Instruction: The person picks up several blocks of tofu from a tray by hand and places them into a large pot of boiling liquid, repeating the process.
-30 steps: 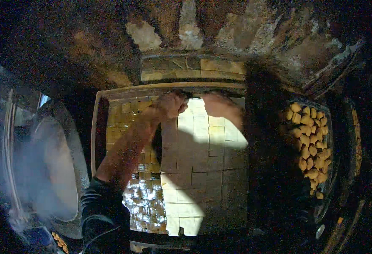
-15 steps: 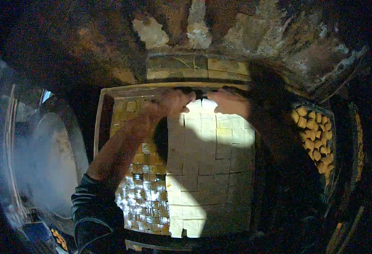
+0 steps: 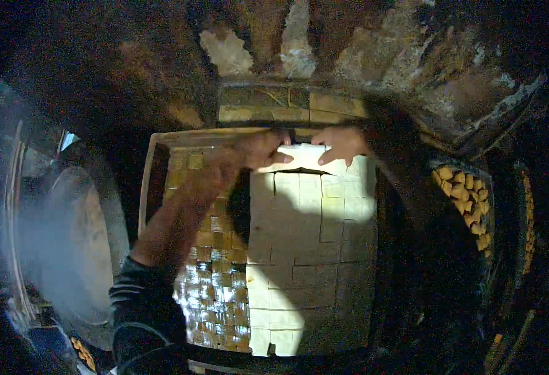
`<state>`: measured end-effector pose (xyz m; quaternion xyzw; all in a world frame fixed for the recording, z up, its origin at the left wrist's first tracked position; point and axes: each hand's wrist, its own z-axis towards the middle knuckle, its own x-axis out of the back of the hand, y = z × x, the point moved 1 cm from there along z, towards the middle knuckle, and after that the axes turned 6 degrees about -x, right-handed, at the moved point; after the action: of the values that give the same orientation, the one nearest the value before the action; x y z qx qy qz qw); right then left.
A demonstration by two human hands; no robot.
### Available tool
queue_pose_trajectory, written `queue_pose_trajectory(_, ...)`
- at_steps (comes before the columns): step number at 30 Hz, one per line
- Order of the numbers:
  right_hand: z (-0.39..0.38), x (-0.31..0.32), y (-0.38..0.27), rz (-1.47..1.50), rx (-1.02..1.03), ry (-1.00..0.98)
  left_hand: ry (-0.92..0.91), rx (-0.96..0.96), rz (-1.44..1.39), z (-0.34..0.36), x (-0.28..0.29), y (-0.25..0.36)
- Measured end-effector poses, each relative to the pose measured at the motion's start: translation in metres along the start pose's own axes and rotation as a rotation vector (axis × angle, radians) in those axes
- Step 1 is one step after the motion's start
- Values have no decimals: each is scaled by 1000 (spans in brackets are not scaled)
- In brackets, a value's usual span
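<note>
A wooden-framed tray [image 3: 149, 181] holds a glossy woven mat [image 3: 215, 290] and pale sheets cut into squares [image 3: 309, 294]. At the tray's far end my left hand [image 3: 268, 150] and my right hand [image 3: 340, 145] are closed on opposite ends of a raised pale strip [image 3: 301, 157], thumbs on top, fingers partly hidden behind it. A dark gap shows between the strip and the squares below. My left forearm crosses the woven mat from the lower edge; my right forearm is mostly in shadow.
A large round vessel [image 3: 87, 250] steams at the left. A rack of browned square pieces [image 3: 468, 200] stands at the right, more pieces [image 3: 84, 353] at lower left. A stained wall [image 3: 393, 56] rises behind the tray, above a tiled ledge [image 3: 262, 112].
Both hands have closed in on the far edge of the pale sheets. The top strip has come up, opening a dark slit below it. The view has shifted slightly.
</note>
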<state>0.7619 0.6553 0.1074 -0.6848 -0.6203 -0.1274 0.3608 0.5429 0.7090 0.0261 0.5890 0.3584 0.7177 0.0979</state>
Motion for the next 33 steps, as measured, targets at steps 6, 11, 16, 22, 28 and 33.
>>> queue_pose_trajectory(6, -9, -28, -6, 146, 67, -211, -248, 82, -76, -29, -26, 8)
queue_pose_trajectory(11, -12, -40, 5, -104, 79, -81, -146, 147, 250, -29, -18, 56)
queue_pose_trajectory(16, -11, -92, 19, -227, 260, 463, 184, -27, 300, -41, -49, 41)
queue_pose_trajectory(22, -32, -89, 6, -78, 145, 361, -46, 181, 231, -38, -37, 60)
queue_pose_trajectory(28, -12, -130, 12, -159, 168, 570, 55, 146, 409, -55, -76, 21)
queue_pose_trajectory(33, -28, -94, 8, 69, -22, 176, 98, 49, 191, -30, -45, 64)
